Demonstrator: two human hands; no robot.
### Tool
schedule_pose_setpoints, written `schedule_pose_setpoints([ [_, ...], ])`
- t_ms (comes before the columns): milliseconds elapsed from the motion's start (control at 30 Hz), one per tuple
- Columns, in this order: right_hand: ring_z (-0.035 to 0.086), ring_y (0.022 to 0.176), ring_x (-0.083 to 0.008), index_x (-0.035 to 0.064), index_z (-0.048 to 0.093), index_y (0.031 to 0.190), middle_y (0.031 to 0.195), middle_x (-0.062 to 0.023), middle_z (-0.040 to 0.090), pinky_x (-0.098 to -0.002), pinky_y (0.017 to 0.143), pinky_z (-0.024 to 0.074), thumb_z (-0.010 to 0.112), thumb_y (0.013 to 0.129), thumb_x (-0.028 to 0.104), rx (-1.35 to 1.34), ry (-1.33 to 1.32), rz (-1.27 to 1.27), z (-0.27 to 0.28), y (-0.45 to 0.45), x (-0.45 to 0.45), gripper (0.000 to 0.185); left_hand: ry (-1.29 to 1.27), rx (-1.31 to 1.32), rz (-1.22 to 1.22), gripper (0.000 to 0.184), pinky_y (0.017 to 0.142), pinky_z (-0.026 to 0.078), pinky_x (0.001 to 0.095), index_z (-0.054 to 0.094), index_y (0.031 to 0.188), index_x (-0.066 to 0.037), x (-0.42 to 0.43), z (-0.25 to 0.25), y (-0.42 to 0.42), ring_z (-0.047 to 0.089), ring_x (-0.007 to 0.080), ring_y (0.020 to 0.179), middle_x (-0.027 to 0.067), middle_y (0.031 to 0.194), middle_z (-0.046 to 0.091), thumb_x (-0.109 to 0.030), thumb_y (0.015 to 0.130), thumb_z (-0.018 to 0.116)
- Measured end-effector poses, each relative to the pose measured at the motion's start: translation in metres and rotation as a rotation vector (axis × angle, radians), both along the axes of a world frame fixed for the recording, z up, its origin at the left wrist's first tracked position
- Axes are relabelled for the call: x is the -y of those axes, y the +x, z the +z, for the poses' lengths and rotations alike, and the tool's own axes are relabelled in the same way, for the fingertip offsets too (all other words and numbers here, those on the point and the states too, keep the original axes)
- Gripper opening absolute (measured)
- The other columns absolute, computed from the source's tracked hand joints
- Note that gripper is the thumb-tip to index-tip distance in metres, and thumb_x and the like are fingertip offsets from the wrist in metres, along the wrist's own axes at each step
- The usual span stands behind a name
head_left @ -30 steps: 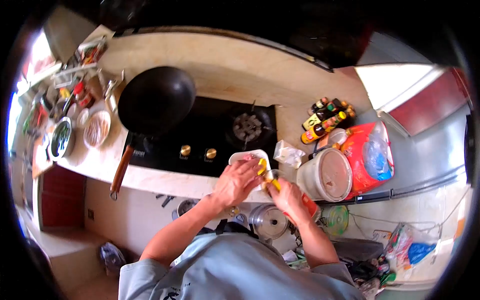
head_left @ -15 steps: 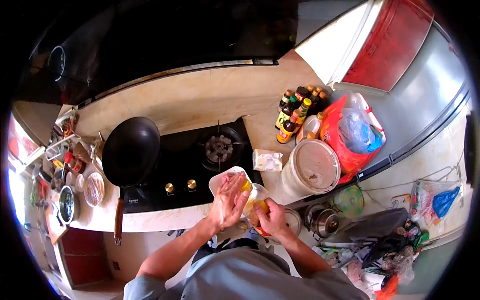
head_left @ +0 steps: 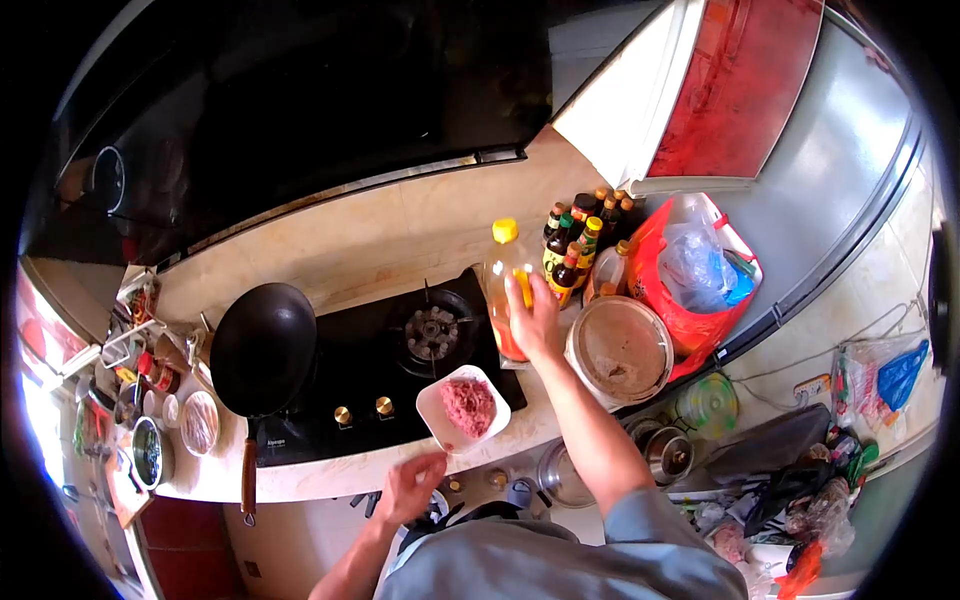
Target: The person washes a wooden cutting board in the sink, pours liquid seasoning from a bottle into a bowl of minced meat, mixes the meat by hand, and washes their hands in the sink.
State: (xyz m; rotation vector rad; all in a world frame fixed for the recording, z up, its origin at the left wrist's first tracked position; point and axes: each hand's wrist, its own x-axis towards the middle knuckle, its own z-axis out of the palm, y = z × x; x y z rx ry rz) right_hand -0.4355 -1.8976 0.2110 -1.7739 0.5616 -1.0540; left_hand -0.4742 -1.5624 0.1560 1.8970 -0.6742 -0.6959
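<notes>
From where I stand, a big black hood (head_left: pixel 350 110) hangs over the far side of the room, in front of a pale wall (head_left: pixel 370 228). Under it runs the bench (head_left: pixel 330 482), pale and shiny, with a black stove (head_left: pixel 372 372) set in it.

A black pan (head_left: pixel 262 350) sits on the left side of the stove, its wood handle (head_left: pixel 249 470) poking out past the near edge, maybe so it is easy to grab. On the right, a red bag (head_left: pixel 700 340) leans close to a round tub (head_left: pixel 622 345). Small bottles (head_left: pixel 562 268) stand in a bunch behind the tub, perhaps to save room.

The big bottle (head_left: pixel 500 280) is upright by the stove's far right corner. The right of the two hands, the right hand (head_left: pixel 540 318), has its fingers around the bottle's yellow grip (head_left: pixel 523 288), which looks made to stop it slipping. I can't tell if the bottom touches down.

The left hand (head_left: pixel 408 490) is half curled by the near edge; I can't tell if anything small is in it. Just past it, the white bowl (head_left: pixel 438 420) sits at the stove's near right corner, close to the person, likely for easy reach. Its sides keep the pink meat (head_left: pixel 468 405) in one lump.
</notes>
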Motion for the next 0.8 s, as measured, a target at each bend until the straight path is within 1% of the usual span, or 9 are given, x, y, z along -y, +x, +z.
schedule_pose_setpoints([
  [33, 0.066, 0.076, -0.0322, 0.0010, 0.060, 0.091, 0.081, -0.0171, 0.066, -0.0406, 0.068, 0.0498, 0.064, 0.095, 0.039, -0.027, 0.123, 0.034, -0.012, 0.021, 0.021, 0.038, -0.079, -0.208, -0.009, 0.028, 0.087, 0.053, 0.0299, 0.068, 0.118, 0.000, -0.024, -0.027, -0.012, 0.068, 0.0141, 0.093, 0.0114, 0.101, 0.074, -0.020, 0.098, 0.062],
  [67, 0.067, 0.082, -0.0338, 0.0004, 0.061, 0.092, 0.084, -0.0187, 0.067, -0.0419, 0.072, 0.0503, 0.066, 0.094, 0.035, 0.001, -0.084, -0.041, -0.028, 0.043, 0.038, 0.035, -0.085, -0.380, 0.046, 0.026, 0.085, 0.053, 0.0273, 0.069, 0.117, -0.001, -0.045, -0.038, -0.027, 0.067, 0.0111, 0.093, 0.0080, 0.101, 0.075, -0.018, 0.099, 0.061],
  [100, 0.066, 0.083, -0.0352, 0.0005, 0.061, 0.093, 0.085, -0.0194, 0.067, -0.0430, 0.073, 0.0505, 0.066, 0.093, 0.034, -0.026, -0.084, -0.038, -0.047, 0.061, 0.057, 0.034, 0.057, -0.259, 0.077, 0.028, 0.086, 0.053, 0.0267, 0.068, 0.119, 0.001, -0.070, -0.059, -0.039, 0.067, 0.0123, 0.093, 0.0073, 0.102, 0.074, -0.017, 0.099, 0.062],
  [233, 0.065, 0.087, -0.0378, 0.0011, 0.061, 0.096, 0.090, -0.0205, 0.067, -0.0457, 0.077, 0.0507, 0.068, 0.091, 0.032, -0.257, -0.142, -0.171, -0.097, 0.097, 0.098, 0.032, -0.132, -0.543, 0.494, 0.029, 0.084, 0.056, 0.0326, 0.065, 0.118, 0.006, -0.171, -0.138, -0.089, 0.070, 0.0205, 0.092, 0.0153, 0.101, 0.074, -0.014, 0.097, 0.064],
  [300, 0.066, 0.090, -0.0350, 0.0031, 0.063, 0.102, 0.093, -0.0182, 0.068, -0.0439, 0.079, 0.0512, 0.067, 0.093, 0.032, -0.322, -0.148, -0.141, -0.126, 0.103, 0.118, 0.030, -0.060, -0.412, 0.559, 0.037, 0.072, 0.051, 0.0278, 0.063, 0.124, 0.003, -0.177, -0.090, -0.097, 0.068, 0.0157, 0.087, 0.0121, 0.107, 0.073, -0.025, 0.099, 0.062],
  [500, 0.070, 0.083, -0.0292, 0.0056, 0.068, 0.100, 0.085, -0.0148, 0.072, -0.0388, 0.075, 0.0532, 0.072, 0.089, 0.033, -0.411, -0.209, -0.096, -0.168, 0.112, 0.169, 0.030, -0.001, -0.572, 0.676, 0.043, 0.082, 0.052, 0.0285, 0.062, 0.127, 0.001, -0.183, -0.067, -0.112, 0.067, 0.0175, 0.098, 0.0121, 0.115, 0.071, -0.031, 0.098, 0.064],
  [600, 0.070, 0.086, -0.0323, 0.0056, 0.070, 0.097, 0.085, -0.0156, 0.073, -0.0406, 0.076, 0.0538, 0.071, 0.086, 0.041, -0.988, -0.262, -0.009, -0.073, 0.078, 0.149, 0.037, 0.043, -0.560, 0.610, 0.047, 0.083, 0.052, 0.0301, 0.061, 0.129, 0.001, -0.185, -0.086, -0.109, 0.067, 0.0184, 0.099, 0.0120, 0.114, 0.071, -0.033, 0.098, 0.065],
  [667, 0.070, 0.090, -0.0361, 0.0055, 0.072, 0.086, 0.091, -0.0177, 0.073, -0.0468, 0.081, 0.0543, 0.064, 0.088, 0.041, -1.007, -0.492, -0.135, -0.026, 0.046, 0.139, 0.036, 0.032, -0.523, 0.596, 0.046, 0.082, 0.052, 0.0295, 0.060, 0.129, 0.001, -0.179, -0.081, -0.100, 0.067, 0.0181, 0.097, 0.0118, 0.113, 0.071, -0.032, 0.098, 0.065],
  [800, 0.069, 0.104, -0.0326, 0.0047, 0.074, 0.103, 0.106, -0.0204, 0.072, -0.0451, 0.092, 0.0532, 0.068, 0.086, 0.037, -1.327, -0.654, -0.219, -0.009, -0.012, 0.183, 0.037, -0.058, -0.558, 0.639, 0.047, 0.083, 0.053, 0.0310, 0.060, 0.130, 0.001, -0.175, -0.083, -0.090, 0.068, 0.0195, 0.096, 0.0121, 0.115, 0.070, -0.035, 0.099, 0.063],
])
